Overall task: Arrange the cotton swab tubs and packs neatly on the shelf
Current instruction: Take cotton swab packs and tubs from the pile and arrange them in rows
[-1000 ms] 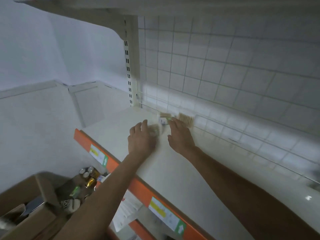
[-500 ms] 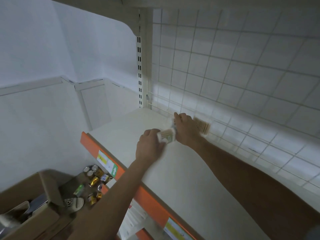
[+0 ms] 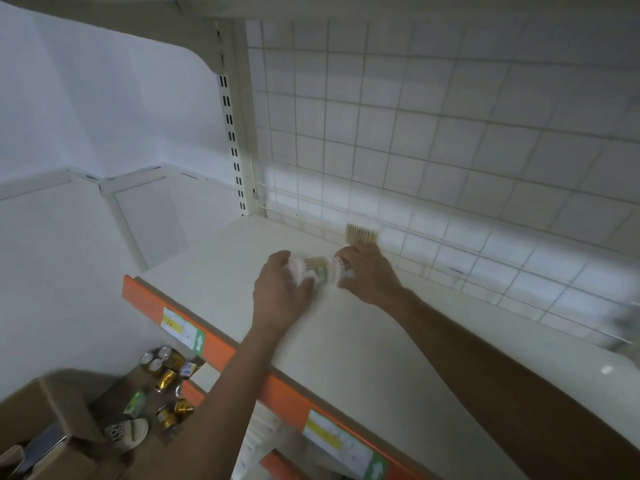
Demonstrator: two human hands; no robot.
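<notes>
A clear pack of cotton swabs [image 3: 320,270] with wooden sticks and a green label lies on its side between my hands, just above the white shelf [image 3: 346,341]. My left hand [image 3: 280,292] grips its left end with curled fingers. My right hand [image 3: 369,275] holds its right end, fingers round it. A second swab pack [image 3: 362,233] with brown sticks stands behind my right hand against the wire grid back. Motion blur softens the held pack.
The shelf's orange front rail [image 3: 284,386] carries price labels. A wire grid [image 3: 450,150] backs the shelf and a slotted upright [image 3: 232,140] stands at its left. Below left are a cardboard box [image 3: 45,427] and several gold cans [image 3: 169,375].
Both hands have closed on the same swab pack and now hold it sideways between them. The view has shifted slightly.
</notes>
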